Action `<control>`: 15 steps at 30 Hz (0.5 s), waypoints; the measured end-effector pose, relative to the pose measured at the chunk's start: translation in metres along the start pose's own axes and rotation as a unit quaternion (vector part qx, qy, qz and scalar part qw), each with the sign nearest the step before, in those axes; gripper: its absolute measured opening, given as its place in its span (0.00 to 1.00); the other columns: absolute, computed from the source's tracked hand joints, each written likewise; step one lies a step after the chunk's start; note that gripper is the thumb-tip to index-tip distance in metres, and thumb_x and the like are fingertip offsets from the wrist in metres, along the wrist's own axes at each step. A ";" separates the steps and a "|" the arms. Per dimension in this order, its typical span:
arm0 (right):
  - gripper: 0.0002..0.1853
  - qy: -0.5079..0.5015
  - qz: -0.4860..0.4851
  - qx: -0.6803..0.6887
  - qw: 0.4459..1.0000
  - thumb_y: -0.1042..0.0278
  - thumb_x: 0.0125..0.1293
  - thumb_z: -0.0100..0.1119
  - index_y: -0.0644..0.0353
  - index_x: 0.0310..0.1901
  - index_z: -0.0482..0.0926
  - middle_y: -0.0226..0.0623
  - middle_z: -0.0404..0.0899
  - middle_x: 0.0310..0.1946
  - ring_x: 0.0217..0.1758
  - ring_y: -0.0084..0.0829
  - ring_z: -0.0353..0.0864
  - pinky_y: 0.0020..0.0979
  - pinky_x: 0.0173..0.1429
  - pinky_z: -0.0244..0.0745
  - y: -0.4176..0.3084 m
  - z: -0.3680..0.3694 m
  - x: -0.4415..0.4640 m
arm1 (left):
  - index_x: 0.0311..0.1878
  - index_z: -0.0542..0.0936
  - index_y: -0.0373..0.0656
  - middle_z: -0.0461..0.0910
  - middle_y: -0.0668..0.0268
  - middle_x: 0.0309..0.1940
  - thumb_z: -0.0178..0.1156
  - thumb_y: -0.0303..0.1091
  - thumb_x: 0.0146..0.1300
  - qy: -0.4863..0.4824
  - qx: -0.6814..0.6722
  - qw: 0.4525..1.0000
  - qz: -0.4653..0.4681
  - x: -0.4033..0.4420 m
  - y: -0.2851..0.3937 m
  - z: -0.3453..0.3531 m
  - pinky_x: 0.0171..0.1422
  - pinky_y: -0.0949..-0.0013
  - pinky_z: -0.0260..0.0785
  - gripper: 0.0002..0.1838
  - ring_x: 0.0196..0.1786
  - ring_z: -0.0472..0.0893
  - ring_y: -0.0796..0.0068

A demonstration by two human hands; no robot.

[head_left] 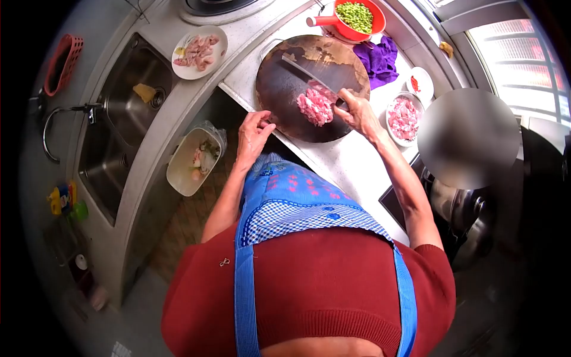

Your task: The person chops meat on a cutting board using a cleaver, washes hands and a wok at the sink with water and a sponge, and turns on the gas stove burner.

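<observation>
A round, dark wooden chopping board [285, 89] lies on the white counter. On it sits a heap of chopped pink raw meat [314, 109]. My right hand [358, 114] is closed around the dark handle of a kitchen knife [302, 71]. Its blade stretches up and left across the board, just behind the meat, and some meat lies against it near the handle. At the board's near-left rim, my left hand [254, 135] has its fingers curled in, with thumb and fingertips on the edge of the board.
A bowl of chopped meat [404, 118], a small dish [420, 83], a purple cloth [377, 61] and a red strainer of green pieces [358, 18] surround the board. Leftward are a plate of meat [200, 52], a sink [128, 89] and a waste bin [184, 172]. Pots [452, 199] stand right.
</observation>
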State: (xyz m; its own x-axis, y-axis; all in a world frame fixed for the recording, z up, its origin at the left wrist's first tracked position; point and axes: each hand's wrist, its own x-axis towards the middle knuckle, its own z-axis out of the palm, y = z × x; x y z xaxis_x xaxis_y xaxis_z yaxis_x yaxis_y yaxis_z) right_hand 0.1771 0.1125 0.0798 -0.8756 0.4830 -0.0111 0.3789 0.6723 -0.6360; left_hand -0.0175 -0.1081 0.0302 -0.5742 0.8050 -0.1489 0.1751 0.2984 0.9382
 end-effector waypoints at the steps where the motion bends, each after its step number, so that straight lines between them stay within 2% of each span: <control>1: 0.13 -0.021 -0.023 -0.057 0.998 0.60 0.60 0.58 0.59 0.36 0.67 0.54 0.72 0.20 0.30 0.57 0.75 0.46 0.31 0.67 0.022 0.009 0.002 | 0.50 0.78 0.37 0.75 0.66 0.42 0.63 0.24 0.55 0.009 0.000 1.000 -0.002 -0.004 0.000 -0.004 0.43 0.77 0.71 0.18 0.38 0.76 0.80; 2: 0.15 -0.068 -0.022 -0.046 0.996 0.59 0.60 0.59 0.60 0.36 0.66 0.53 0.72 0.20 0.30 0.57 0.76 0.47 0.31 0.67 0.037 0.011 0.003 | 0.50 0.78 0.38 0.75 0.67 0.42 0.64 0.24 0.55 0.017 0.000 1.000 -0.001 -0.008 -0.004 -0.007 0.44 0.78 0.70 0.18 0.37 0.74 0.81; 5: 0.15 -0.061 -0.032 -0.003 0.998 0.59 0.60 0.60 0.60 0.36 0.67 0.53 0.72 0.20 0.31 0.57 0.76 0.47 0.32 0.67 0.018 -0.013 0.015 | 0.50 0.78 0.38 0.75 0.67 0.42 0.63 0.24 0.55 0.041 -0.005 0.999 -0.030 -0.020 0.003 -0.016 0.44 0.78 0.70 0.17 0.37 0.74 0.81; 9: 0.14 -0.049 -0.049 -0.018 0.997 0.60 0.60 0.59 0.60 0.36 0.67 0.54 0.72 0.20 0.30 0.55 0.76 0.47 0.31 0.66 0.038 0.003 0.016 | 0.51 0.78 0.38 0.75 0.66 0.43 0.63 0.25 0.56 0.046 -0.010 0.997 -0.054 -0.030 -0.001 -0.016 0.45 0.77 0.70 0.18 0.38 0.75 0.81; 11: 0.14 -0.074 -0.059 -0.040 0.995 0.60 0.60 0.58 0.60 0.36 0.67 0.54 0.72 0.20 0.28 0.55 0.76 0.46 0.30 0.66 0.048 0.001 0.020 | 0.51 0.78 0.38 0.75 0.66 0.43 0.63 0.25 0.56 0.049 -0.024 0.997 -0.060 -0.032 0.000 -0.012 0.46 0.77 0.70 0.18 0.38 0.75 0.81; 14: 0.15 -0.087 -0.015 0.028 0.996 0.60 0.60 0.59 0.60 0.38 0.67 0.53 0.73 0.21 0.29 0.55 0.76 0.47 0.31 0.68 0.010 -0.020 0.020 | 0.51 0.78 0.38 0.75 0.66 0.44 0.63 0.25 0.56 0.054 -0.027 0.996 -0.067 -0.035 0.002 -0.011 0.47 0.77 0.70 0.18 0.38 0.75 0.80; 15: 0.15 -0.092 -0.013 0.030 0.995 0.60 0.60 0.59 0.60 0.38 0.67 0.53 0.73 0.21 0.29 0.55 0.76 0.47 0.31 0.68 0.015 -0.015 0.017 | 0.50 0.78 0.38 0.75 0.65 0.43 0.63 0.25 0.56 0.065 -0.016 0.996 -0.051 -0.036 -0.001 -0.010 0.44 0.76 0.70 0.17 0.37 0.75 0.80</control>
State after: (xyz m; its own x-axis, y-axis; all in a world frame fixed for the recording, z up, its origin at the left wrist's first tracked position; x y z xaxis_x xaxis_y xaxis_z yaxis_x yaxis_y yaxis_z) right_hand 0.1719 0.1390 0.0815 -0.9271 0.3512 -0.1306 0.3409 0.6457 -0.6832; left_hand -0.0050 -0.1430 0.0378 -0.6869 0.6977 -0.2035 0.0868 0.3567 0.9302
